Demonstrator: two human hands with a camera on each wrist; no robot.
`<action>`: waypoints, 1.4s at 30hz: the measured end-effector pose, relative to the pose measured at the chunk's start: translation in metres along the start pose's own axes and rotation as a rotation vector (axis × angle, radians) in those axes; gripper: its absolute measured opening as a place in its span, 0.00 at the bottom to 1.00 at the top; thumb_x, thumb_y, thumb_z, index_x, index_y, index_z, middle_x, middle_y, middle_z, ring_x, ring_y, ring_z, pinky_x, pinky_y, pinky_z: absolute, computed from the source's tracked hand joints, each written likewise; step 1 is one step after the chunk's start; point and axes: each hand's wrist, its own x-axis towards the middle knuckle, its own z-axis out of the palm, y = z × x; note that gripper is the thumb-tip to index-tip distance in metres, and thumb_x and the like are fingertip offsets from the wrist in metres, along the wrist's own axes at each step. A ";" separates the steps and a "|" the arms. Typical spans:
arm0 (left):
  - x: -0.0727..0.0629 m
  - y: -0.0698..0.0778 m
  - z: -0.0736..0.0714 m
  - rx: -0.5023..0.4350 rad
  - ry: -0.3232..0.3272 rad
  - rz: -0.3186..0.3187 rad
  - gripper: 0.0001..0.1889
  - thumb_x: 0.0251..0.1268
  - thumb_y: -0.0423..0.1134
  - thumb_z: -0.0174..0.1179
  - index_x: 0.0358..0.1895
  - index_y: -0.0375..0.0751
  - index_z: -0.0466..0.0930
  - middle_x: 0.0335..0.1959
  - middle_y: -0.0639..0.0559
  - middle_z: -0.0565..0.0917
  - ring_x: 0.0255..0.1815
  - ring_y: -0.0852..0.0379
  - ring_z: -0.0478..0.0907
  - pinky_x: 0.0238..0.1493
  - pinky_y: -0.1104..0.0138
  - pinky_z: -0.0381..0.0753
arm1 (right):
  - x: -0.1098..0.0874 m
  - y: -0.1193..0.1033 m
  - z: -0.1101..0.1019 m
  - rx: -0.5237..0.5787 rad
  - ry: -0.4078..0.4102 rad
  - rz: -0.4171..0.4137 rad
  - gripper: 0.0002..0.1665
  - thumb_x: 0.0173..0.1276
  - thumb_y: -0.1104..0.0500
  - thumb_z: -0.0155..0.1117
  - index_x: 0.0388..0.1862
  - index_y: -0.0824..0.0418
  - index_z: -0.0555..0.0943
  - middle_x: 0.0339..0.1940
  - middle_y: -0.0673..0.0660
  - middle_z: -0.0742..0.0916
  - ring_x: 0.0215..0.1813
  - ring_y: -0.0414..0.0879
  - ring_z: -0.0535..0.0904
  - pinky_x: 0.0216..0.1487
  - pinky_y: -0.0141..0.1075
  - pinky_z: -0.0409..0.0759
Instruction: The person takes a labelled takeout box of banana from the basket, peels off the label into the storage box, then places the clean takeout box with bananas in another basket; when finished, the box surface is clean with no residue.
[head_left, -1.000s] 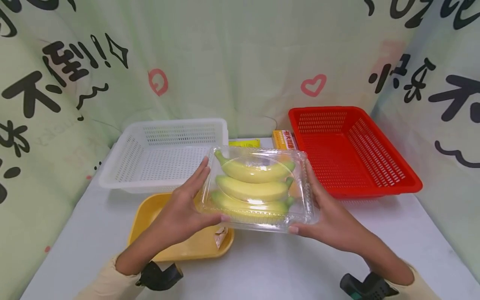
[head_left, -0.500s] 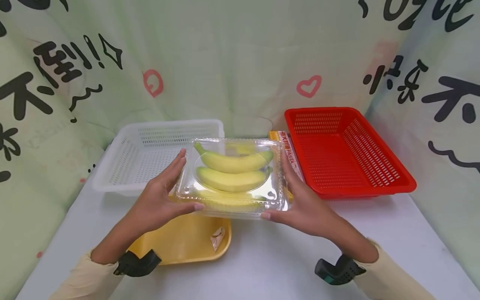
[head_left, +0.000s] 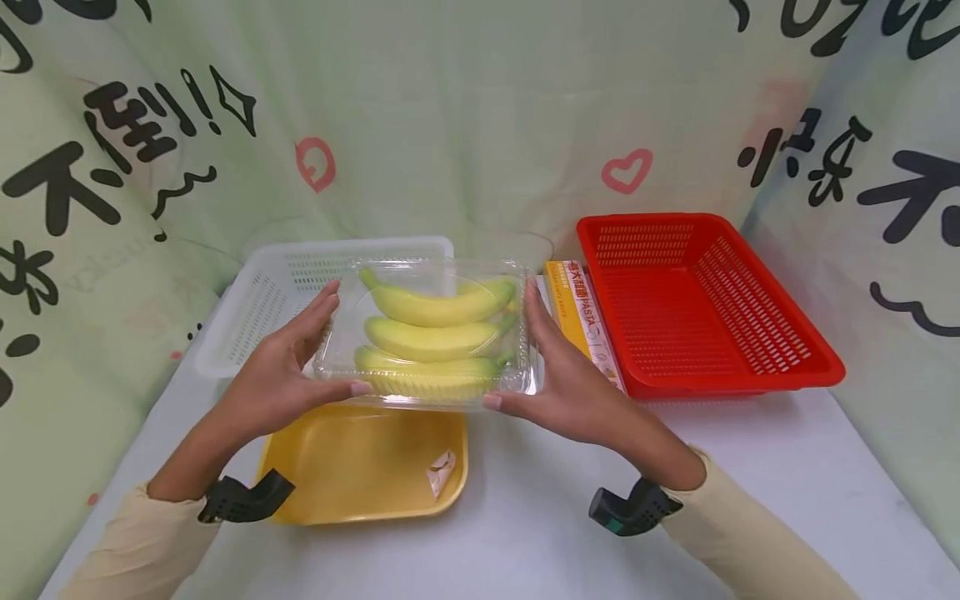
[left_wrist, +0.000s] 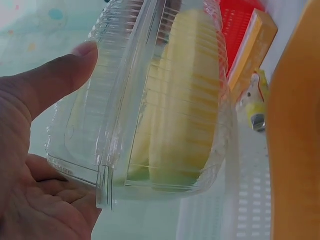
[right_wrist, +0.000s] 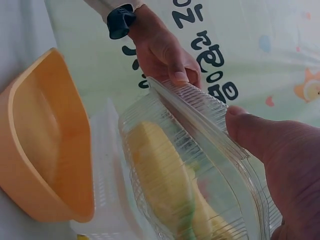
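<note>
A clear plastic clamshell box (head_left: 487,398) with three yellow bananas (head_left: 431,340) inside is lifted above the table. My left hand (head_left: 276,382) grips its left end, thumb on the near edge. At the right end my right hand (head_left: 573,392) holds it the same way. Seen in the left wrist view, the lid seam runs past my thumb (left_wrist: 65,75) and the lid is closed. In the right wrist view the bananas (right_wrist: 160,175) show through the ribbed plastic wall. Behind and below the box, part of the white basket (head_left: 232,342) is covered in the head view.
A yellow tray (head_left: 352,492) with a small wrapped item (head_left: 441,473) in it lies at the near left. To the right stands a red basket (head_left: 637,367), beside a yellow and white pasta box (head_left: 581,312). A printed curtain (head_left: 480,125) encloses the back and sides.
Both hands have carried the clamshell box of bananas leftward and farther over the table, from right of the tray toward the white basket. The pasta box is now more exposed.
</note>
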 end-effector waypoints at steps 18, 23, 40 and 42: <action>0.023 -0.020 -0.039 0.084 -0.039 -0.196 0.56 0.54 0.46 0.73 0.79 0.52 0.40 0.78 0.61 0.44 0.75 0.48 0.51 0.68 0.55 0.60 | 0.062 0.017 0.018 0.060 -0.076 -0.099 0.72 0.56 0.51 0.76 0.79 0.50 0.30 0.80 0.47 0.47 0.78 0.44 0.46 0.65 0.41 0.69; 0.029 -0.032 -0.051 0.096 -0.061 -0.245 0.56 0.56 0.48 0.72 0.79 0.54 0.37 0.78 0.58 0.42 0.76 0.46 0.49 0.68 0.51 0.59 | 0.081 0.018 0.023 0.008 -0.104 -0.043 0.72 0.56 0.47 0.76 0.79 0.56 0.30 0.80 0.51 0.42 0.78 0.39 0.39 0.73 0.44 0.53; 0.043 -0.066 -0.065 0.069 -0.102 -0.319 0.58 0.59 0.49 0.70 0.78 0.44 0.30 0.79 0.47 0.35 0.77 0.43 0.40 0.70 0.48 0.53 | 0.130 0.033 0.045 0.020 -0.256 0.130 0.72 0.59 0.46 0.73 0.78 0.57 0.27 0.80 0.53 0.39 0.78 0.45 0.39 0.75 0.44 0.48; 0.044 -0.070 -0.064 0.071 -0.107 -0.323 0.59 0.59 0.50 0.69 0.78 0.43 0.30 0.79 0.45 0.34 0.77 0.42 0.40 0.70 0.47 0.53 | 0.132 0.035 0.047 0.017 -0.265 0.142 0.71 0.59 0.46 0.73 0.78 0.57 0.27 0.80 0.53 0.38 0.78 0.45 0.37 0.75 0.43 0.45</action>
